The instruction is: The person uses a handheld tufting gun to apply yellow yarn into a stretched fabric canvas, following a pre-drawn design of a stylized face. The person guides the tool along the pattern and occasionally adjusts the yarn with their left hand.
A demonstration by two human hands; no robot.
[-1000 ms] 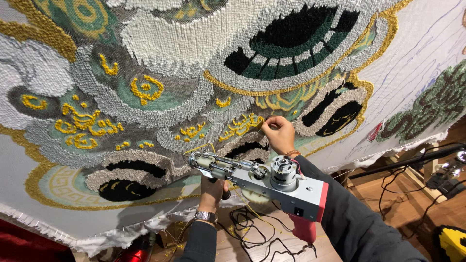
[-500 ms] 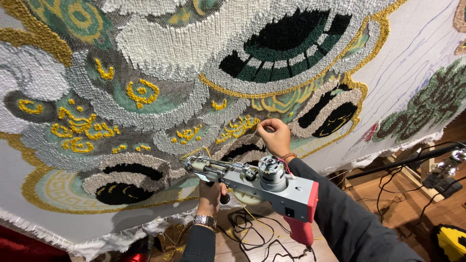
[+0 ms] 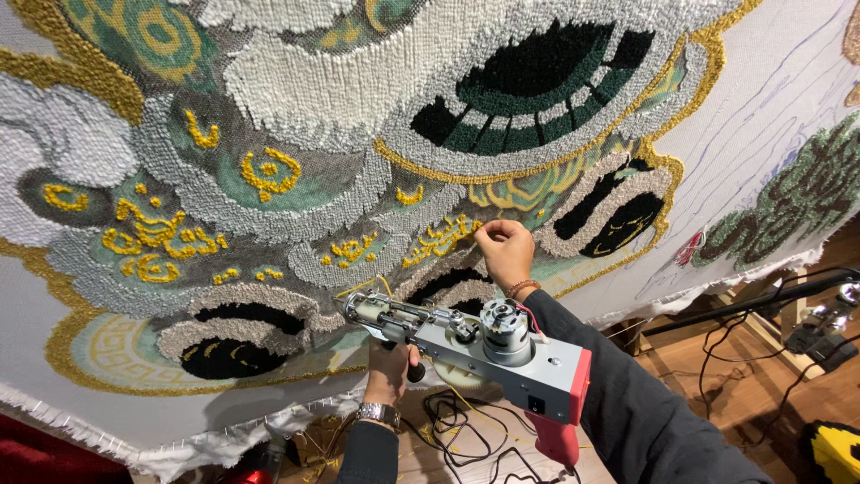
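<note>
The grey metal tufting gun with a red rear housing and exposed round motor (image 3: 475,345) sits low in the view, at about 6 o'clock, its needle end aimed toward 10 o'clock at the stretched backing cloth of the large tufted rug with grey, white, green, black and yellow pile (image 3: 296,116). The needle tip lies just beside the cloth; contact cannot be confirmed.

The left hand (image 3: 391,367) is closed around the black front grip under the gun body and carries its weight. The right hand (image 3: 504,251), at 1 o'clock from the motor, is off the gun and pinched narrow against the pile beside a yellow looped motif (image 3: 439,240); whether it holds a strand cannot be told. A thin yellow yarn (image 3: 372,285) loops at the gun's nose.

Judged step: inspection or tidying of the pile, with tufting paused. A next move would call for the right hand at the red rear handle (image 3: 557,439) before the needle is pressed in.

At 5 o'clock, black cables (image 3: 457,430) lie on the wooden floor (image 3: 717,358).
</note>
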